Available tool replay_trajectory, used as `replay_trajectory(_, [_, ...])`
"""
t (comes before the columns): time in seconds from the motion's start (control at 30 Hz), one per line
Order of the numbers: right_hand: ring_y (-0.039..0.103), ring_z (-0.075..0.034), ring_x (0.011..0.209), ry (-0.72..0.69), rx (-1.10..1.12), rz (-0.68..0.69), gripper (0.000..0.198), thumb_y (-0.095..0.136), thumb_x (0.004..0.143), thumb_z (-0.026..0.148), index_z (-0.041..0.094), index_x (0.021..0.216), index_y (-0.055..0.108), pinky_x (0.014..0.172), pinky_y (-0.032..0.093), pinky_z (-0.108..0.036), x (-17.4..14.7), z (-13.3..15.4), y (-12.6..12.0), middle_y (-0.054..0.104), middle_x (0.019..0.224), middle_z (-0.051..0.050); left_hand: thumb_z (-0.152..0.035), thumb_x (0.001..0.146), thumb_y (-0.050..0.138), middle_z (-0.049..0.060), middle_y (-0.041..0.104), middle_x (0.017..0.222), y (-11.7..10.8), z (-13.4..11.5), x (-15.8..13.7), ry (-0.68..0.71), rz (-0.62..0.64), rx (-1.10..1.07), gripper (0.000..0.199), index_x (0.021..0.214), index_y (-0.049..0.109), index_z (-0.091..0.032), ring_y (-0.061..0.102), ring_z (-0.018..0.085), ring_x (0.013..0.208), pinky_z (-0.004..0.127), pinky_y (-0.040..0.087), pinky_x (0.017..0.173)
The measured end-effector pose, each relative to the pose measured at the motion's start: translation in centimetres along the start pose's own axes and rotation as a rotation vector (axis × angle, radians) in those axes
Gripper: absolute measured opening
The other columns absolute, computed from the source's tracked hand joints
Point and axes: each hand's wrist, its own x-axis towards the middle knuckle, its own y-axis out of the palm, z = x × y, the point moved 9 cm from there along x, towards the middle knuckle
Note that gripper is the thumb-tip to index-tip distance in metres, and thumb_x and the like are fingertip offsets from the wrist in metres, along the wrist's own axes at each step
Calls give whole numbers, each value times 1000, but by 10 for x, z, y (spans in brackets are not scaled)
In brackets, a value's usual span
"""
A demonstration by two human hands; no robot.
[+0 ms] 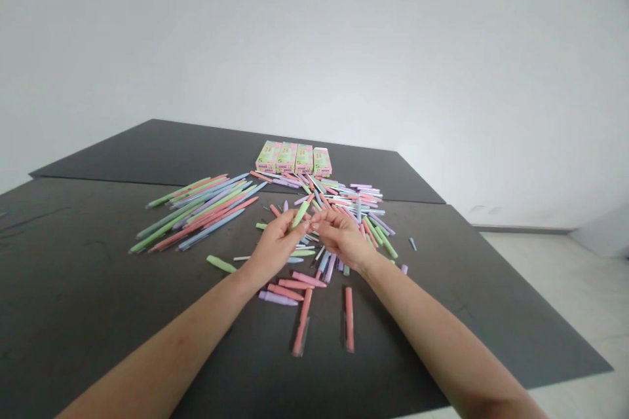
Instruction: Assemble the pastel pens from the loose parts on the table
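Between the thumb and fingers of my left hand (282, 236) is a light green pen barrel (300, 214), tilted upward. My right hand (341, 234) is closed in a pinch right beside it, fingertips almost meeting those of the left. Whatever sits in that right pinch is too small to make out. Under and around both hands lie loose pen parts, among them thin white refills and a green piece (221, 264) left of my left wrist. Closer to me are pink and purple barrels (278, 298) and two red pen pieces with clear caps, one of them the right-hand red piece (349, 319).
Long pens (196, 213) in several colours are heaped on the left. A mixed pile of pen parts (371, 200) spreads behind and right of my hands. Several small printed boxes (285, 157) stand in a row farther back. The dark table (491, 314) ends at the right above a pale floor.
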Motion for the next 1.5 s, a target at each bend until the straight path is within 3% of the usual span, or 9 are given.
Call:
replay_trajectory(0.13, [19, -2, 33, 34, -28, 5, 30, 79, 64, 35, 17, 77, 58, 34, 8, -20, 0, -6, 3, 36, 44, 12, -40, 88, 54, -5, 51, 63, -2, 6, -2, -14, -28, -34, 24, 89, 59, -16, 34, 7, 46, 20, 27, 44])
replay_trajectory(0.23, [22, -2, 35, 107, 37, -74, 19, 71, 69, 28, 16, 75, 57, 34, 12, -17, -1, -11, -2, 43, 50, 9, -42, 89, 52, -8, 39, 55, -1, 16, -3, -56, -23, -116, 25, 87, 55, -18, 29, 6, 41, 19, 23, 41])
replay_trajectory(0.3, [33, -3, 39, 171, 160, -147, 8, 61, 69, 18, 16, 75, 57, 35, 23, -15, -2, -17, -7, 51, 59, 5, -42, 89, 52, -9, 35, 55, 0, 21, -4, -76, -4, -192, 24, 87, 53, -18, 27, 5, 40, 18, 22, 39])
replay_trajectory(0.4, [56, -8, 57, 207, 272, -171, 21, 51, 59, 4, 14, 76, 59, 53, 48, -19, -4, -22, -9, 59, 70, 0, -41, 90, 53, -8, 39, 59, 1, 28, -4, -88, 3, -286, 23, 85, 51, -18, 27, 4, 40, 17, 22, 38])
replay_trajectory(0.47, [63, -10, 68, 193, 265, -153, 26, 52, 58, -1, 13, 78, 60, 67, 54, -21, -4, -22, -9, 62, 73, -1, -41, 90, 53, -8, 40, 58, 1, 31, -4, -99, -5, -319, 24, 83, 51, -18, 27, 4, 40, 17, 22, 37])
replay_trajectory(0.63, [69, -12, 78, 139, 232, -98, 17, 61, 70, 1, 13, 82, 62, 80, 55, -23, -4, -24, -8, 65, 82, -3, -40, 90, 54, -9, 34, 50, 0, 31, -5, -110, -16, -351, 23, 82, 52, -18, 26, 5, 40, 16, 22, 38])
replay_trajectory(0.9, [71, -16, 86, 45, 114, -119, 14, 71, 77, 23, 17, 86, 63, 70, 57, -24, -2, -19, -16, 70, 97, -4, -40, 91, 52, -9, 34, 47, -3, 28, -6, -103, -13, -332, 25, 81, 52, -18, 27, 5, 39, 17, 22, 38])
replay_trajectory(1.27, [73, -17, 77, 3, -35, -195, 37, 81, 64, 40, 16, 90, 67, 60, 56, -22, -2, -15, -20, 74, 85, -5, -41, 92, 51, -9, 36, 45, -6, 26, -5, -69, -27, -272, 25, 83, 54, -18, 29, 6, 38, 18, 22, 39])
replay_trajectory(1.5, [60, -10, 51, -70, -180, -203, 37, 71, 73, 51, 17, 75, 60, 45, 45, -19, -1, -12, -23, 68, 64, 0, -42, 93, 49, -8, 38, 45, -6, 23, -5, -49, -12, -232, 26, 82, 53, -18, 32, 7, 38, 19, 24, 40])
